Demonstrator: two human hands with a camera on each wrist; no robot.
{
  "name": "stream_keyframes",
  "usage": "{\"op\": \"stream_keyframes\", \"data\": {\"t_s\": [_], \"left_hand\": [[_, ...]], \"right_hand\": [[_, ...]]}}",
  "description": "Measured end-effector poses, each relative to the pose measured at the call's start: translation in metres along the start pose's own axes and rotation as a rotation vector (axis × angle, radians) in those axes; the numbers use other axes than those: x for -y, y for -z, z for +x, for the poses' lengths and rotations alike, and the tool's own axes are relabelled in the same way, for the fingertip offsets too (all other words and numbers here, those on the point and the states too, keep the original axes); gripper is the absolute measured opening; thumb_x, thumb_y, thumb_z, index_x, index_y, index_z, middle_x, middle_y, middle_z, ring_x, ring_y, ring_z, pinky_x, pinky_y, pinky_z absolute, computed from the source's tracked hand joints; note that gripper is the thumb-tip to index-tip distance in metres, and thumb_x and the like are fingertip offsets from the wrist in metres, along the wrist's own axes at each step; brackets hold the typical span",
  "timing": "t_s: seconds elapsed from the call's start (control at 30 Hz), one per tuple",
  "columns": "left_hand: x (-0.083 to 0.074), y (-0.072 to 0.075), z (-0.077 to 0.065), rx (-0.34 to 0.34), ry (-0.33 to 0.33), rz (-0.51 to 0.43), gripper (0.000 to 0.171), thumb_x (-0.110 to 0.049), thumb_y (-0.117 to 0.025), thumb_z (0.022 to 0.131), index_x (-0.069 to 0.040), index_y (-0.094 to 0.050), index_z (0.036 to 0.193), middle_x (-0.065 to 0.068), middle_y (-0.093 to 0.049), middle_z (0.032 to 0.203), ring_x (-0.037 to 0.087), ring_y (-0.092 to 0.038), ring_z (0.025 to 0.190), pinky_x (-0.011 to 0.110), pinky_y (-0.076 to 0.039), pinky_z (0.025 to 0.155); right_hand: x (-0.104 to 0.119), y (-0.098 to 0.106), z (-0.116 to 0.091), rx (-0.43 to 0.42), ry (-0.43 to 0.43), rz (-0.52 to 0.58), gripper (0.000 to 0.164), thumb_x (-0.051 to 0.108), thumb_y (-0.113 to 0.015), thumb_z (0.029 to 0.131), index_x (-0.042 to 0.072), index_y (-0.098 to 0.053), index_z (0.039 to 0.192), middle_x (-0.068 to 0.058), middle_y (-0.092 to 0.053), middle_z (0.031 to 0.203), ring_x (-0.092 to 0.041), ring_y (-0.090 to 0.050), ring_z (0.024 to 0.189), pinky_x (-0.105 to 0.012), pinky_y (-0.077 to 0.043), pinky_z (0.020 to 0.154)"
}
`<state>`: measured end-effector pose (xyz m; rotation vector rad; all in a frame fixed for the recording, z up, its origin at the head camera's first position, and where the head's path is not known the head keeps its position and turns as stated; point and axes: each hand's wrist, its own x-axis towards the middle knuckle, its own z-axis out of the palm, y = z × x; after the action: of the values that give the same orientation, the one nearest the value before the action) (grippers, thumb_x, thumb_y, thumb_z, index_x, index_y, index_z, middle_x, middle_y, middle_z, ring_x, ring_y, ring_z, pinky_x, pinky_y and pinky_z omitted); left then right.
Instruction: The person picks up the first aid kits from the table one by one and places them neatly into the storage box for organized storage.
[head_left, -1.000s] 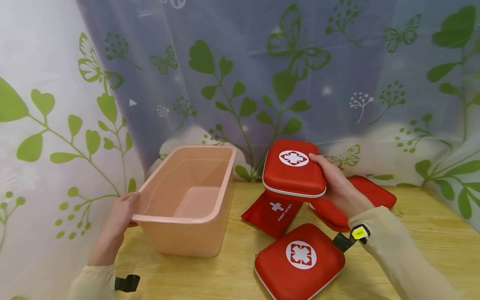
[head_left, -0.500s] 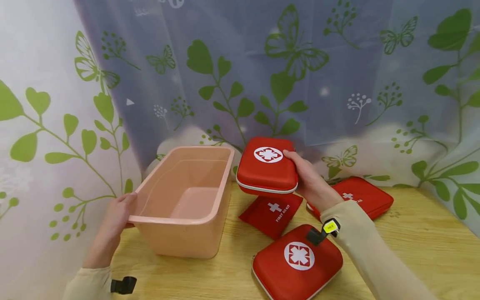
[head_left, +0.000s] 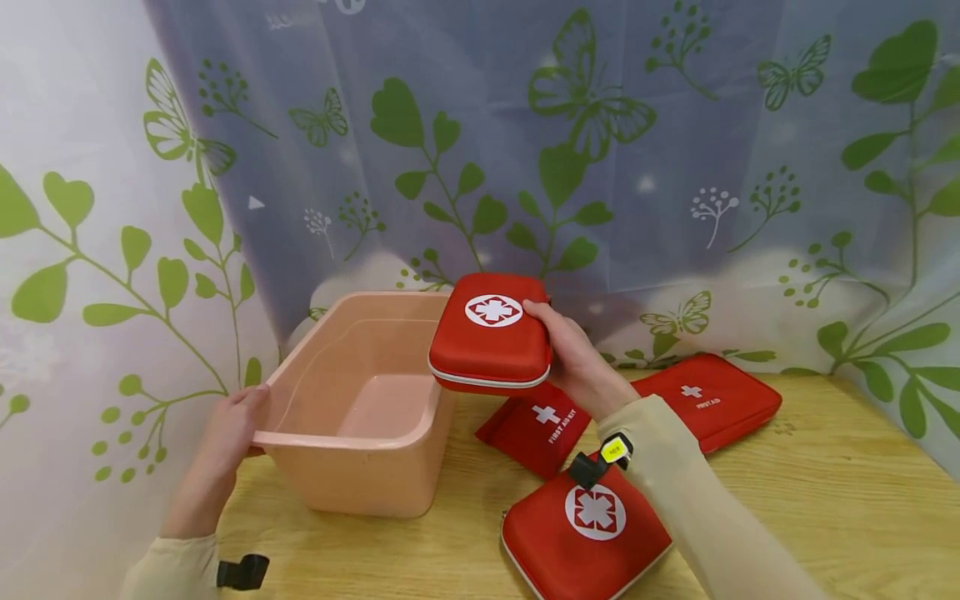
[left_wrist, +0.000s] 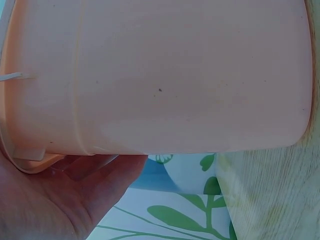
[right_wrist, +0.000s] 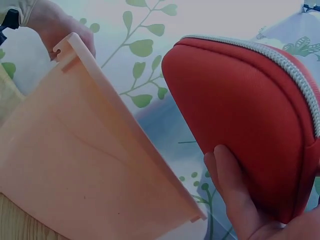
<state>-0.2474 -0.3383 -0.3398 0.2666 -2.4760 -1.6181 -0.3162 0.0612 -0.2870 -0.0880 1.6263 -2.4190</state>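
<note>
My right hand [head_left: 573, 354] grips a red zippered first aid case [head_left: 487, 337] by its right side, thumb on top. In the right wrist view, fingers [right_wrist: 232, 187] lie under the case [right_wrist: 235, 120]. The case is in the air, overlapping the right rim of a pink plastic bin [head_left: 341, 442] in the head view. My left hand [head_left: 225, 450] holds the bin's near left rim; in the left wrist view the hand [left_wrist: 75, 195] curls round the rim at the corner. The bin's visible inside holds nothing.
On the wooden table [head_left: 825, 500] lie a second red hard case [head_left: 555, 550], a flat red first aid pouch [head_left: 517, 433] and a red first aid bag [head_left: 720, 400]. My right forearm partly covers them. A patterned curtain [head_left: 480, 167] hangs behind.
My right hand has carried the red case leftward, from above the pouch to the bin's right rim. The bag behind is more exposed. My left hand keeps its hold on the bin.
</note>
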Motion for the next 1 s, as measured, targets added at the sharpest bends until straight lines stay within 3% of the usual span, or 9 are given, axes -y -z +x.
{"op": "stream_keyframes", "data": {"t_s": [0.17,0.33,0.57,1.0], "left_hand": [[-0.001,0.0,-0.001,-0.003,-0.003,-0.011,0.059,-0.031,-0.032,0.105,0.018,-0.038,0.138,0.007,-0.062,0.085,0.007,-0.061,0.062,0.029,-0.055,0.058],[-0.001,0.0,-0.001,-0.008,-0.002,-0.005,0.059,-0.031,-0.032,0.105,0.017,-0.038,0.138,0.012,-0.062,0.09,0.007,-0.06,0.063,0.029,-0.055,0.057],[-0.001,-0.001,0.0,-0.012,-0.004,0.008,0.059,-0.032,-0.031,0.105,0.017,-0.039,0.138,0.016,-0.061,0.094,0.008,-0.06,0.064,0.03,-0.055,0.057],[-0.001,-0.001,-0.002,-0.014,-0.014,0.008,0.057,-0.031,-0.031,0.106,0.017,-0.04,0.137,0.022,-0.06,0.099,0.008,-0.06,0.065,0.03,-0.056,0.057]], "right_hand": [[-0.004,-0.008,0.005,0.002,-0.004,-0.016,0.051,0.036,-0.058,0.097,0.005,-0.048,0.137,-0.001,-0.066,0.103,-0.01,-0.068,0.081,-0.025,-0.056,0.072],[-0.008,-0.014,0.007,0.015,-0.008,-0.039,0.049,0.036,-0.058,0.097,0.005,-0.05,0.134,-0.002,-0.066,0.103,-0.011,-0.068,0.08,-0.026,-0.057,0.071],[-0.011,-0.026,0.012,0.031,-0.005,0.022,0.044,0.032,-0.057,0.097,0.004,-0.05,0.131,-0.001,-0.067,0.095,-0.011,-0.068,0.075,-0.026,-0.057,0.066],[-0.02,-0.047,0.019,0.06,-0.001,-0.011,0.047,0.031,-0.055,0.098,0.006,-0.045,0.137,-0.006,-0.066,0.104,-0.014,-0.069,0.077,-0.028,-0.057,0.062]]}}
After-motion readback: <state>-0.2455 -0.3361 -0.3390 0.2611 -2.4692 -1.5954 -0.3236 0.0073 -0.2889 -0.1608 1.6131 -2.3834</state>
